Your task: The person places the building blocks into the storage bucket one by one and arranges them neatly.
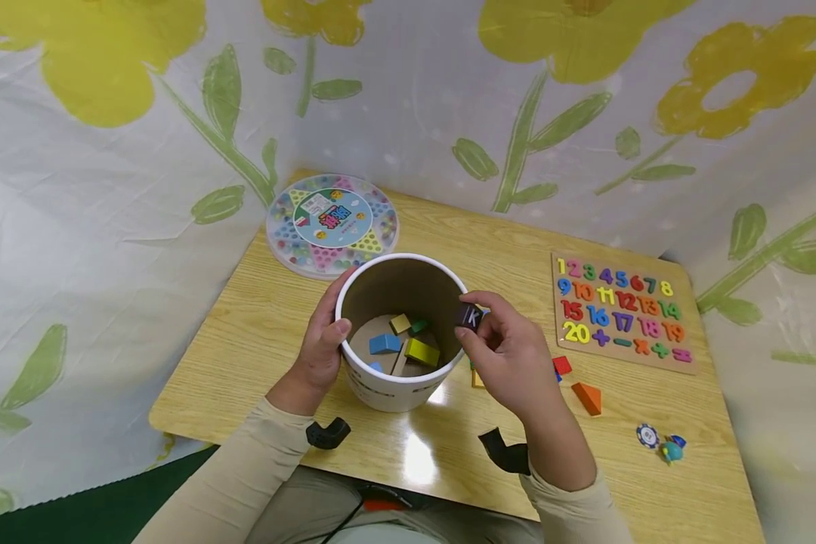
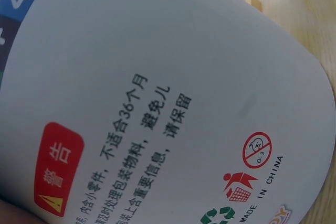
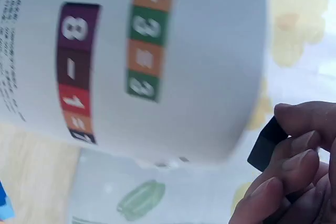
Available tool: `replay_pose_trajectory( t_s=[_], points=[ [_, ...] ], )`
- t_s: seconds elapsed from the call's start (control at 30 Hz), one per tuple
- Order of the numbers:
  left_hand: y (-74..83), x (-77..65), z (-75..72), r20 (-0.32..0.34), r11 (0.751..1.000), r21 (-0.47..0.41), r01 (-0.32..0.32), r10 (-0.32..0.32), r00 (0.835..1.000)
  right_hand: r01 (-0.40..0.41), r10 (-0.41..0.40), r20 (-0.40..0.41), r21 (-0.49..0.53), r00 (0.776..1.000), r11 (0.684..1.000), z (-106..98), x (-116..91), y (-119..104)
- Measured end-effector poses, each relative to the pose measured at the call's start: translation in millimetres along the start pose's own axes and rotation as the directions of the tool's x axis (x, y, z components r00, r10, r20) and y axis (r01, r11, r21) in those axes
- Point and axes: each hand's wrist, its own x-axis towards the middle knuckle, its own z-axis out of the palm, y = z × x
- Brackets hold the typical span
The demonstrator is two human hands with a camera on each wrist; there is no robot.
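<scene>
A white bucket (image 1: 381, 393) stands near the table's front, its open top facing up. My left hand (image 1: 321, 351) grips its left side, thumb over the rim. In the left wrist view the bucket's printed wall (image 2: 173, 40) fills most of the picture. Between thumb and fingers, my right hand (image 1: 517, 355) pinches a small dark block (image 1: 470, 316) marked K at the right rim. The right wrist view shows this black block (image 3: 266, 145) at the fingertips. Inside the bucket lie a yellow block (image 1: 423, 352), a blue block (image 1: 384, 344) and several smaller pieces.
A number board (image 1: 559, 302) lies at the right, and a round marble game (image 1: 333, 219) at the back left. An orange triangular block (image 1: 588, 398), a red block (image 1: 562, 366), a chip (image 1: 647, 436) and a teal toy (image 1: 672, 452) lie right of my right hand.
</scene>
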Motion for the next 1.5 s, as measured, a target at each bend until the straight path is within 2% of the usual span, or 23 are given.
replay_pose_trajectory(
  t_s=[0.2, 0.47, 0.63, 0.8, 0.87, 1.0, 1.1, 1.2, 1.27, 1.33, 1.4, 1.5],
  points=[
    [-1.6, 1.0, 1.2, 0.007, 1.000, -0.001, -0.007, 0.007, 1.000, -0.020, 0.024, 0.026, -0.141, 0.999, 0.990, 13.3, -0.3, 4.6],
    [-3.4, 0.7, -0.5, 0.012, 1.000, 0.000, -0.010, 0.010, 1.000, -0.040, 0.046, 0.029, -0.183, 0.999, 0.982, 15.5, -1.2, 6.3],
    [-3.4, 0.7, 1.2, 0.020, 1.000, -0.012, -0.011, 0.011, 1.000, -0.073, 0.075, 0.007, -0.116, 0.997, 0.991, 14.7, -7.6, 14.6],
    [-2.3, 0.7, 2.4, 0.030, 1.000, -0.003, 0.004, -0.004, 1.000, -0.160, 0.163, -0.059, 0.059, 0.985, 0.985, 11.7, -24.2, 38.9],
    [-1.7, 0.8, 2.2, 0.028, 1.000, 0.003, 0.001, -0.001, 1.000, -0.191, 0.197, -0.097, 0.072, 0.976, 0.979, 9.5, -31.5, 49.7],
    [-0.8, 1.1, 1.2, 0.011, 1.000, 0.003, -0.007, 0.007, 1.000, -0.234, 0.221, -0.160, -0.065, 0.962, 0.970, 4.0, -42.8, 75.7],
    [-0.6, 0.9, 0.3, -0.002, 1.000, 0.000, -0.002, 0.002, 1.000, -0.283, 0.259, -0.146, -0.186, 0.955, 0.941, -0.2, -49.0, 102.3],
    [-0.7, 1.0, 0.2, -0.007, 1.000, -0.012, 0.002, -0.002, 1.000, -0.382, 0.377, -0.068, -0.244, 0.924, 0.891, -2.4, -55.6, 131.6],
    [-0.7, 1.0, 0.4, -0.008, 1.000, -0.017, 0.003, -0.003, 1.000, -0.457, 0.475, 0.001, -0.270, 0.880, 0.848, -2.0, -60.6, 149.3],
    [-0.7, 1.0, 0.6, -0.006, 1.000, -0.016, 0.003, -0.004, 1.000, -0.523, 0.562, 0.067, -0.289, 0.824, 0.802, 0.0, -65.2, 163.5],
    [-0.6, 0.8, 0.6, -0.006, 1.000, -0.014, 0.005, -0.005, 1.000, -0.564, 0.617, 0.116, -0.304, 0.778, 0.768, 3.2, -68.9, 174.8],
    [-0.9, 0.9, -0.1, -0.007, 1.000, -0.006, 0.009, -0.009, 1.000, -0.593, 0.658, 0.143, -0.326, 0.739, 0.737, 9.0, -71.8, 185.2]
  ],
)
